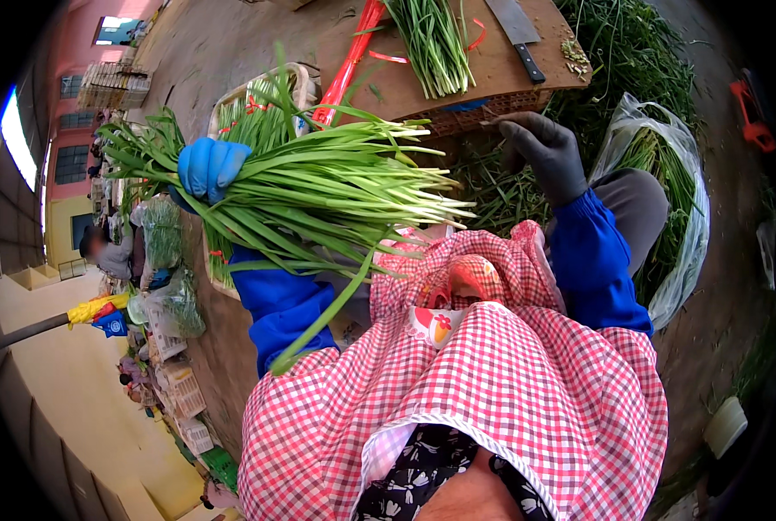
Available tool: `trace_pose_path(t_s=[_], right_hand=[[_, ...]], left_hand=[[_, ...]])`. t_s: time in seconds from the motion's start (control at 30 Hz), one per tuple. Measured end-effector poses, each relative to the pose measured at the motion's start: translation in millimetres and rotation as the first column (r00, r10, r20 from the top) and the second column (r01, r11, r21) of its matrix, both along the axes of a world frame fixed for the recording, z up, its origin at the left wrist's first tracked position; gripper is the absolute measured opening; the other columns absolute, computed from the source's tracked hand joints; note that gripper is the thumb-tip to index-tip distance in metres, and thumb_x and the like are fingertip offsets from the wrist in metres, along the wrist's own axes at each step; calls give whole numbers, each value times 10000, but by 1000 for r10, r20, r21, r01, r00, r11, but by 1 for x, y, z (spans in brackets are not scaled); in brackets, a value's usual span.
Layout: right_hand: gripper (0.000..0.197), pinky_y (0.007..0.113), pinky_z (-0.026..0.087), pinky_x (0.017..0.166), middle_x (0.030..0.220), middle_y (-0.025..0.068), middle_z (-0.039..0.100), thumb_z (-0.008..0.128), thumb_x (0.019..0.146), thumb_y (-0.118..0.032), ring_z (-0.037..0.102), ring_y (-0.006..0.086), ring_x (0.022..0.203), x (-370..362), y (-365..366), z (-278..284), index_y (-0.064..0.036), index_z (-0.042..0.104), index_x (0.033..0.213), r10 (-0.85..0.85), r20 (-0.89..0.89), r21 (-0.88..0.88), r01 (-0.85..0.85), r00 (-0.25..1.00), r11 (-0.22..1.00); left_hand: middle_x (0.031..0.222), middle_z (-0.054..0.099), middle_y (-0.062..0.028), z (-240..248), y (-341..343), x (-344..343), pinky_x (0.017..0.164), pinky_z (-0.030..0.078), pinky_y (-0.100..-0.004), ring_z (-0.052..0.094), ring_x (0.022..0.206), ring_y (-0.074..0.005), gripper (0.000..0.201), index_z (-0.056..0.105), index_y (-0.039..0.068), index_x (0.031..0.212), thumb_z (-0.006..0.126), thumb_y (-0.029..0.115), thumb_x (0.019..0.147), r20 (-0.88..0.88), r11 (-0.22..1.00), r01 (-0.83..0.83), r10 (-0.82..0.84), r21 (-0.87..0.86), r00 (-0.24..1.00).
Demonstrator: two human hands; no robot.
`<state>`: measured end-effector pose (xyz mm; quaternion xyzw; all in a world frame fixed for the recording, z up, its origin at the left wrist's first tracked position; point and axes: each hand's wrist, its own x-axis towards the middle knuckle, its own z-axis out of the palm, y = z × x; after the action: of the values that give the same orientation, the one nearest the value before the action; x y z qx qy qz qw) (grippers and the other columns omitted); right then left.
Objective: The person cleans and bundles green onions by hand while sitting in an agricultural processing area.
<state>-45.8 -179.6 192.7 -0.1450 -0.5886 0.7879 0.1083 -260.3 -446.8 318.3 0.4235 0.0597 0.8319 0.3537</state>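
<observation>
Left hand [210, 169], blue glove: fingers wrapped closed round the leafy part of a garlic chive bunch [344, 182], held up in front of the apron [492, 373]. Grip there probably kept the pale stem ends loose and fanned out. Right hand [548, 156], dark glove, was right of the bunch, fingers curled, thumb and index near each other; couldn't tell if they had hold of anything. Beyond the bunch was the surface [496, 87] with red ties [353, 56], a second chive bunch [431, 52] and a cleaver [514, 24], likely put there for easy reach. Cream basket [304, 87] sat partly behind the bunch, presumably close for convenience; plastic bag [688, 269] of greens stood well to its right.
</observation>
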Motion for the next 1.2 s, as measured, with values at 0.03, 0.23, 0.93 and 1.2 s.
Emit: trace_pose_path(t_s=[0.03, 0.23, 0.93, 1.2], right_hand=[[214, 215, 435, 468, 682, 62, 602, 548, 842, -173, 529, 77, 481, -4, -1, 3, 5, 609, 945, -22, 30, 35, 21, 999, 999], [282, 224, 419, 443, 696, 44, 608, 595, 810, -228, 508, 74, 485, -25, -36, 8, -48, 605, 1025, 356, 201, 49, -372, 913, 927], [441, 309, 455, 525, 661, 71, 582, 655, 720, -201, 576, 126, 585, 7, 6, -16, -223, 537, 1143, 74, 321, 729, -296, 944, 617], [227, 240, 490, 517, 729, 41, 611, 555, 832, -126, 592, 114, 611, -33, -48, 10, -17, 557, 1031, 331, -227, -145, -368, 916, 918]], left_hand=[[640, 481, 5, 1, 4, 2, 656, 408, -245, 464, 537, -93, 181, 463, 116, 636, 548, 108, 795, -32, 999, 33, -33, 14, 999], [646, 521, -8, 11, 18, 11, 650, 440, -248, 499, 537, -104, 161, 486, 103, 640, 537, 62, 786, -227, 976, 202, -180, 78, 957], [666, 590, -42, 14, -10, 8, 622, 528, -245, 568, 550, -131, 79, 556, 57, 673, 537, 20, 741, -247, 961, 187, -134, 205, 960], [676, 588, -73, 22, 1, 25, 627, 544, -266, 564, 567, -146, 54, 561, 41, 676, 558, 10, 720, -235, 950, 222, -169, 219, 957]])
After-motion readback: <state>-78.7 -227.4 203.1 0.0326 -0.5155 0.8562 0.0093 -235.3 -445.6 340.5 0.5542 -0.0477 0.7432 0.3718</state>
